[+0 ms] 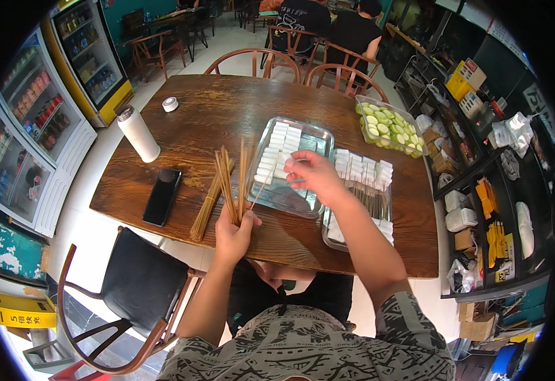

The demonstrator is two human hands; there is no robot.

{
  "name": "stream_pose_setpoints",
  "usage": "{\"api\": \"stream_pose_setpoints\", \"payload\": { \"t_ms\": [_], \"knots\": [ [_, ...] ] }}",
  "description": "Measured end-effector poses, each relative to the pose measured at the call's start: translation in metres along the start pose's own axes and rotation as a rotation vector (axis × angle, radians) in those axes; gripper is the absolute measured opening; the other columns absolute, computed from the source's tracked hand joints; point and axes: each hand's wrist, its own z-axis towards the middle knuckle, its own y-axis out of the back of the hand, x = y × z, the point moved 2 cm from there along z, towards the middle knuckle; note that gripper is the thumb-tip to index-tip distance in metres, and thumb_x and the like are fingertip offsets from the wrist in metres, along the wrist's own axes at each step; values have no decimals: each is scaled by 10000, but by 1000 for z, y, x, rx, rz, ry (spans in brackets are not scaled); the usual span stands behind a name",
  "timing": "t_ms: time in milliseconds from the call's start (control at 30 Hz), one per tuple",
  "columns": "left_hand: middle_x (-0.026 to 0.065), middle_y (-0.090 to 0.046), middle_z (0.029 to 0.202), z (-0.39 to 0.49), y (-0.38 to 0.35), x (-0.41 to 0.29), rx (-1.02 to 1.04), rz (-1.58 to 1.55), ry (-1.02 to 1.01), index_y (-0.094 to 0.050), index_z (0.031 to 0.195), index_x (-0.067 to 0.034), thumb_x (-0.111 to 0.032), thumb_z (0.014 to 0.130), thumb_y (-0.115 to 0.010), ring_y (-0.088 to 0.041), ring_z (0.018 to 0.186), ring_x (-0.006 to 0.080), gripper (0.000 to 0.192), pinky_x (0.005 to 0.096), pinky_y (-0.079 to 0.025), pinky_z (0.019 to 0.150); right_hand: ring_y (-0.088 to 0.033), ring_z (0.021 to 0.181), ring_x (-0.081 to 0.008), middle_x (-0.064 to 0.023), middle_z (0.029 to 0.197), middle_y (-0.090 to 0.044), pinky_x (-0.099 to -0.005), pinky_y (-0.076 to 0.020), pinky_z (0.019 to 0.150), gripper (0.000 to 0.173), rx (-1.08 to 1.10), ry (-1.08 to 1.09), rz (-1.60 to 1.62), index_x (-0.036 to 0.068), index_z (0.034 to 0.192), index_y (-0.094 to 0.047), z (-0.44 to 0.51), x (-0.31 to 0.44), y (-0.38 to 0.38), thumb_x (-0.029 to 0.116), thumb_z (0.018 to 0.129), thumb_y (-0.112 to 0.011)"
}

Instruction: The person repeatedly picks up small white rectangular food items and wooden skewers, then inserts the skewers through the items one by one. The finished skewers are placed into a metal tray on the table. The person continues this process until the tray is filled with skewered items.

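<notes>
My left hand is closed around a fanned bunch of thin wooden skewers, with one skewer leaning out to the right. Its far end reaches a small white food piece pinched in the fingers of my right hand. Below my right hand stands a clear tray with rows of white pieces on its left side. Under my right forearm, a second tray holds white pieces on skewers, partly hidden by the arm. A tied bundle of skewers lies left of my left hand.
A clear box of sliced green vegetable stands at the table's back right. At left are a black phone, a white bottle and its white lid. A black-seated chair is at the near left; two people sit beyond the table.
</notes>
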Motion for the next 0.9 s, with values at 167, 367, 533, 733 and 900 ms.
{"api": "stream_pose_setpoints", "payload": {
  "t_ms": [167,367,533,733,900],
  "knots": [
    [75,-724,768,-4,-6,-6,72,189,-64,-636,1103,8,-84,985,-616,-686,738,130,151,283,-538,716,-643,899,-154,-37,1029,-687,-316,-553,817,280,48,-101,635,88,1177,-641,-8,1,7,300,999,-685],
    [74,-723,770,-4,-7,-9,47,175,-37,-635,1109,14,-70,987,-615,-692,733,124,149,273,-540,705,-641,1022,-175,-59,1140,-686,-327,-536,885,299,-9,-84,752,71,1215,-636,-7,-5,9,228,976,-722],
    [67,-723,777,-6,-7,-15,52,179,-55,-634,1110,20,-66,988,-619,-690,737,119,150,274,-541,704,-645,1040,-164,-52,1157,-690,-316,-525,906,312,-21,-82,811,59,1222,-634,-7,-6,3,180,957,-743],
    [64,-709,771,-5,-9,-18,41,200,-39,-631,1116,30,-57,987,-599,-670,740,119,160,268,-527,714,-649,1024,-158,-60,1141,-693,-301,-527,908,339,-5,-11,795,44,1245,-625,-6,-5,-6,157,950,-748],
    [90,-729,765,-3,-9,-15,24,210,-54,-638,1102,24,-57,978,-613,-708,730,142,150,281,-550,702,-651,1012,-163,-85,1112,-691,-300,-537,916,410,-70,51,661,-19,1299,-604,-9,-5,-10,125,944,-749]
  ]
}}
